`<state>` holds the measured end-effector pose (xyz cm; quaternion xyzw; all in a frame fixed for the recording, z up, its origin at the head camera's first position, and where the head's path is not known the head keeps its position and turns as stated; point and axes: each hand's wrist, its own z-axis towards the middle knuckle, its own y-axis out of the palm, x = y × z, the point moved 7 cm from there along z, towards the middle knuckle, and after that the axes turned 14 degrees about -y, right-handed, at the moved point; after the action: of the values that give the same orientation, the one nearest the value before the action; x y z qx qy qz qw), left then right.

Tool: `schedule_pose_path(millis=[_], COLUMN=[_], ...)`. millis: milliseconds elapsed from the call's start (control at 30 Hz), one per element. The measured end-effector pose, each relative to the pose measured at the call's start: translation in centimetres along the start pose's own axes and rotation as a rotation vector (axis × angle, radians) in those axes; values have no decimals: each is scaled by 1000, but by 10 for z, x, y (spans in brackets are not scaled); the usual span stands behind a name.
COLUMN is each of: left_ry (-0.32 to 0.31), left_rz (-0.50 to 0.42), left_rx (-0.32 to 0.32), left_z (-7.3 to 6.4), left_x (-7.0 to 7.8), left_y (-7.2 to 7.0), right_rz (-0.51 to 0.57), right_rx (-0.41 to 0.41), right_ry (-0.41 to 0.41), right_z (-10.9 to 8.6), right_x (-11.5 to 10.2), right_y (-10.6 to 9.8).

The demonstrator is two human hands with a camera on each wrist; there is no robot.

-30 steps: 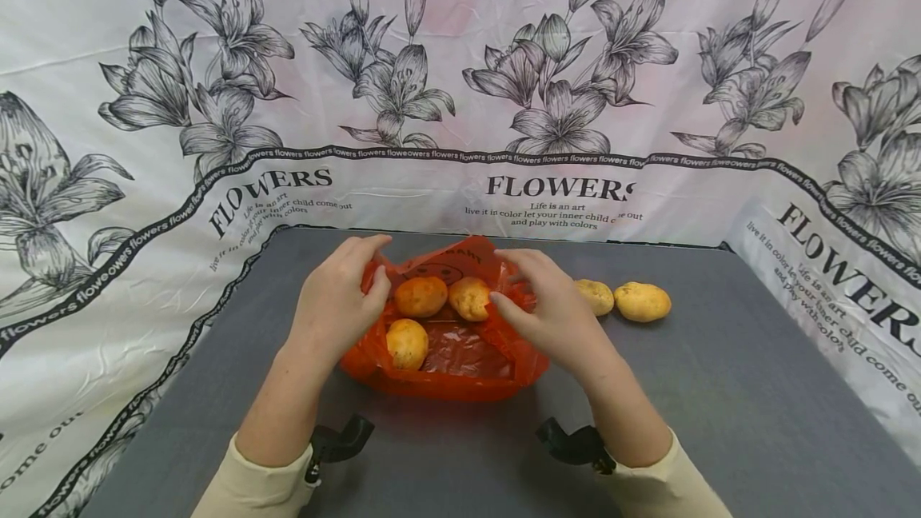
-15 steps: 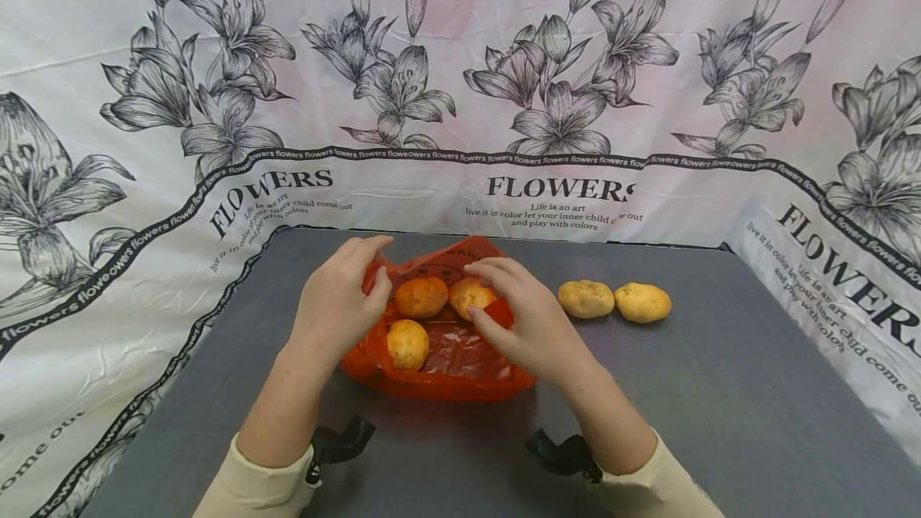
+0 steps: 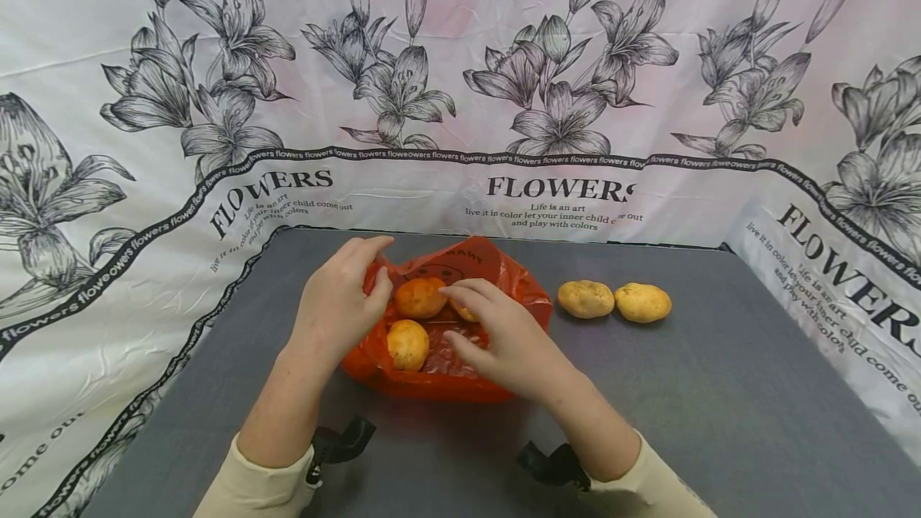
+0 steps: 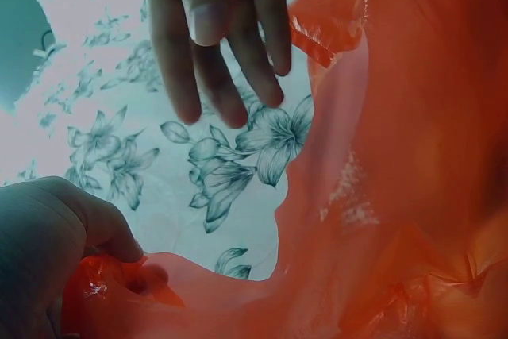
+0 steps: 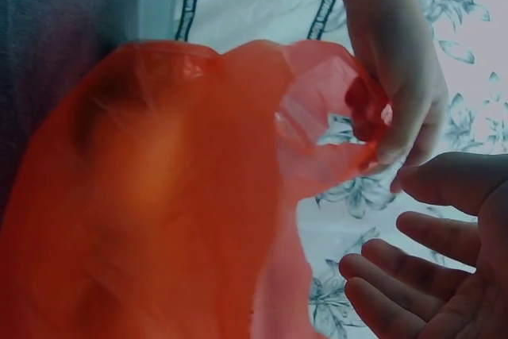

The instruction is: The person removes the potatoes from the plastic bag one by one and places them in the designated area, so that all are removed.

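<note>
A red plastic bag (image 3: 528, 286) stands on the table, its mouth open toward me. Inside I see one potato (image 3: 408, 344) at the front left, another potato (image 3: 420, 297) behind it, and a third potato (image 3: 463, 310) partly covered by my fingers. My left hand (image 3: 338, 294) holds the bag's left rim; the left wrist view shows thumb and fingers pinching the red film (image 4: 127, 279). Over the right part of the mouth hovers my right hand (image 3: 507, 346). In the right wrist view its fingers (image 5: 405, 267) are spread and relaxed, with nothing in them.
Two more potatoes, a left one (image 3: 586, 299) and a right one (image 3: 643, 303), lie side by side on the grey table (image 3: 719, 390), right of the bag. A white flower-printed cloth (image 3: 460, 102) hangs around the back and sides.
My right hand has left the bag's right rim and moved left over the mouth. The right side of the bag and both outside potatoes now show fully. My left hand stays in place.
</note>
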<state>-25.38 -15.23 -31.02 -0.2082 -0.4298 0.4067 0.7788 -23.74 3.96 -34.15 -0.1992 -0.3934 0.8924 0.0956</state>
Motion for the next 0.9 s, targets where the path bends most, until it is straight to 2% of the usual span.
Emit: schedule_pose_path(millis=[233,600,900], left_ry=[3,-11,-3], left_rz=[2,-5,-15], left_rx=[-1,-16,-15], left_z=[0,0,1], left_x=[0,-1,-2], left_y=[0,1,2], right_rz=[-8,-45,-23], right_rx=[-47,-92,-118], right_ry=[1,73,232], right_z=[-1,-6,-14], right_x=[4,27,52], right_y=[13,28,35])
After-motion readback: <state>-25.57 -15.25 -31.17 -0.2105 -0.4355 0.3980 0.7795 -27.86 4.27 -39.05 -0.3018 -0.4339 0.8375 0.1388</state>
